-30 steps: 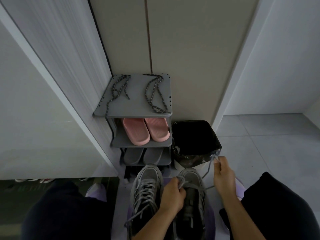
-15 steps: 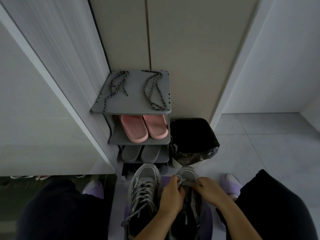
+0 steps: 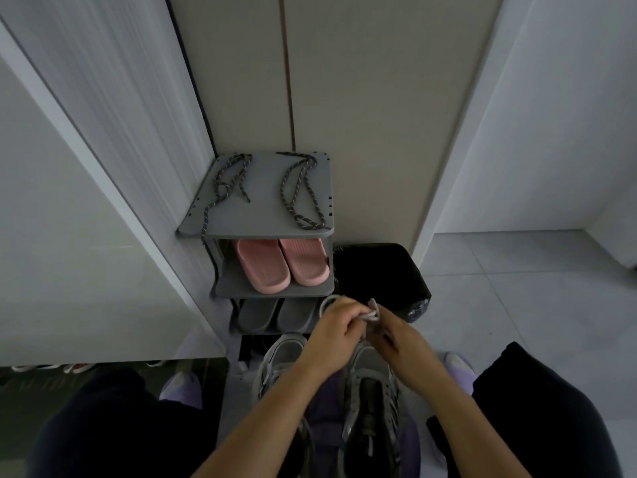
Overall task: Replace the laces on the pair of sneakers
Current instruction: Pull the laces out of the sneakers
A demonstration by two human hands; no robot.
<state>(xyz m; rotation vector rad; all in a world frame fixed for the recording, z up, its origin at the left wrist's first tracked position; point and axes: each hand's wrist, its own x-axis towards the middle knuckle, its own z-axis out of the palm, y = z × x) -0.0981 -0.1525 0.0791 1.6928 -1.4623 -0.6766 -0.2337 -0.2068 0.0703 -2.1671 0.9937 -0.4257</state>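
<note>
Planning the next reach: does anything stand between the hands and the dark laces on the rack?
Nothing visible does. The left hand and right hand grip the grey lace; the dark laces lie uncovered on the rack's top shelf.

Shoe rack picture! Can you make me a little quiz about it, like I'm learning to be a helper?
1. True or false: the pink slippers sit on the rack's top shelf.
2. What are the left hand and right hand holding together? A) a pale grey lace B) a grey slipper C) the black bin
3. Fill the gap: ___ dark speckled laces lie on the top shelf.

Key: 1 false, they sit one shelf lower. 2 A. 3 two.
</note>
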